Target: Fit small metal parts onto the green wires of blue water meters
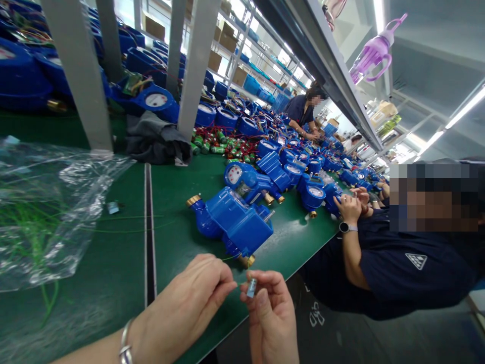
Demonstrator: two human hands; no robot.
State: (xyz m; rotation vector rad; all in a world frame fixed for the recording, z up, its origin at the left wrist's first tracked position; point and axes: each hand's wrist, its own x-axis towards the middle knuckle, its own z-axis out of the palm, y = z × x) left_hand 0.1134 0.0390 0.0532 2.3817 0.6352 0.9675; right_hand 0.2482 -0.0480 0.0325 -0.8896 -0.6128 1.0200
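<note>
A blue water meter (237, 220) with brass ends lies tilted on the green table, just beyond my hands. My right hand (275, 313) pinches a small light-blue clear plastic seal (251, 288) between thumb and fingers, close to the meter's near brass end. Beside it, my left hand (189, 298) is closed, thumb against fingertips, on a thin green wire (227, 259) that shows only in part between the hand and the meter. The fingertips of both hands are almost touching. Another light-blue seal (113, 207) lies on the table to the left.
At left spreads a clear plastic bag (76, 212) with green wires. Behind are a dark cloth (157, 139), metal posts (199, 65), green batteries (220, 144) with red leads and many blue meters (314, 194). A co-worker (409, 258) sits close at right; another (303, 111) works farther back.
</note>
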